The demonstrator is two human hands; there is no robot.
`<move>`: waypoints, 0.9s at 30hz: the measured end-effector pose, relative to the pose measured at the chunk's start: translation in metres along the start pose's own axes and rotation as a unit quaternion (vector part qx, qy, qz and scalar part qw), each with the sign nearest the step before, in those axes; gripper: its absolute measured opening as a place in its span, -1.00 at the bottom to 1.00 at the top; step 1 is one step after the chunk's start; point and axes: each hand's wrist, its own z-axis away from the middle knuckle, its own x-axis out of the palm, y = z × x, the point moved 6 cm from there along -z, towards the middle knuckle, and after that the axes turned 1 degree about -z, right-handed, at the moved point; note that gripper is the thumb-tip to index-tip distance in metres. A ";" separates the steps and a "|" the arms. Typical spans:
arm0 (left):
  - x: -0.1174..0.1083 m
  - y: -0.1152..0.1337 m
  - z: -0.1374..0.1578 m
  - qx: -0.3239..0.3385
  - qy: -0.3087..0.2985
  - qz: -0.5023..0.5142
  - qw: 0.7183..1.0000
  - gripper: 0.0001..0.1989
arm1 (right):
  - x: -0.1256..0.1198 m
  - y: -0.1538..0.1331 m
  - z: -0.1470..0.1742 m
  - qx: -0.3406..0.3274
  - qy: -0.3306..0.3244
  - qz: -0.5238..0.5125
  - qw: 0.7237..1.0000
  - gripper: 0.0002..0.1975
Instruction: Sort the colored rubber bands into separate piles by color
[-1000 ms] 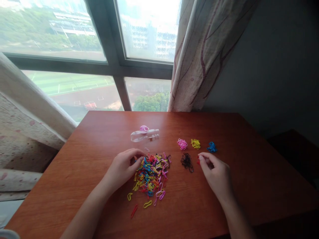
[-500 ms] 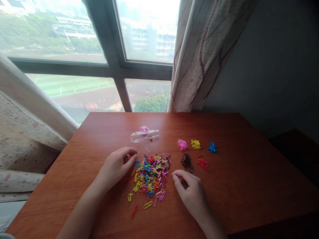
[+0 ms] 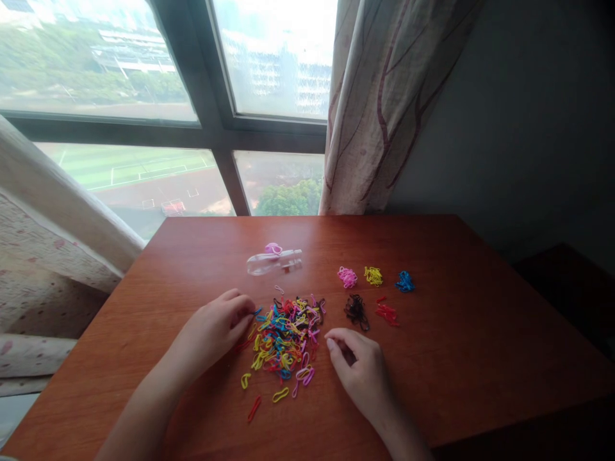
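Observation:
A loose pile of mixed coloured rubber bands lies on the wooden table, with a few single bands scattered at its near side. At the pile's left edge, my left hand pinches a blue rubber band between thumb and forefinger. My right hand rests just right of the pile, thumb and forefinger closed together, no band showing in them. Beyond it lie sorted heaps: black bands, red bands, pink bands, yellow bands and blue bands.
Behind the pile lies a clear plastic object, perhaps a bag or bottle, with a pink piece on it. A lone pale band sits before it. The table meets a window and curtains at the back.
My left hand has lowered slightly and its fingertips have closed on a blue rubber band at the pile's edge. My right hand keeps its pose. The whole view has shifted slightly.

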 end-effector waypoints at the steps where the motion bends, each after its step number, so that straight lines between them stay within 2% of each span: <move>1: 0.000 0.001 0.000 0.001 0.000 -0.005 1.000 -0.78 | 0.000 0.000 0.000 0.000 -0.001 0.000 1.000 -0.82; 8: 0.002 0.004 -0.001 0.014 0.010 -0.009 1.000 -0.77 | 0.002 0.003 0.001 0.008 -0.014 -0.005 1.000 -0.83; 15: 0.001 0.006 -0.004 0.010 0.026 0.043 0.999 -0.83 | 0.003 0.002 0.001 0.007 -0.016 -0.003 1.000 -0.83; 27: 0.002 0.040 -0.004 0.073 0.025 0.142 0.987 -0.86 | 0.002 0.000 0.001 0.001 -0.015 0.010 1.000 -0.82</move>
